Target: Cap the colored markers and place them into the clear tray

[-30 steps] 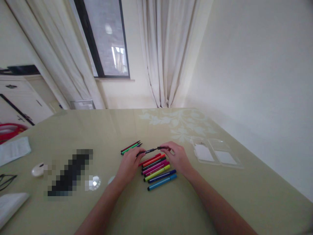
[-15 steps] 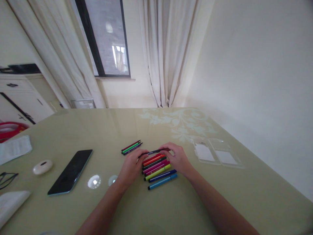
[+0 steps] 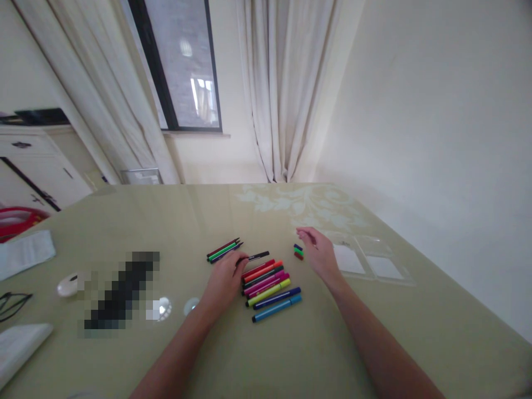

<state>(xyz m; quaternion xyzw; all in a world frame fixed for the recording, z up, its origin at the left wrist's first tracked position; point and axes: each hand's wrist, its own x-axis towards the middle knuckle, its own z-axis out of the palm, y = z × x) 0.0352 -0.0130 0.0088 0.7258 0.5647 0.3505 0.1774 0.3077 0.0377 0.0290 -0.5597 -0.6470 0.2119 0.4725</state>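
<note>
My left hand pinches one end of a black marker pen, which points to the right just above a row of markers. That row lies side by side, with red, orange, dark, magenta, yellow-green, dark blue and light blue ones. Beyond my left hand, several slim markers with bare pointed tips lie together. My right hand is apart from the pen, its fingertips drawn together; whatever they may hold is hidden. Small blue, green and dark red caps lie just left of it.
An open clear plastic case lies at the right. On the left are a blurred-out dark phone, a white oval object, glasses and a pale cloth-like item. A wall runs along the table's right side.
My right hand has let go of the black marker and moved right and slightly away, exposing the small caps. My left hand still holds the marker in nearly the same place.
</note>
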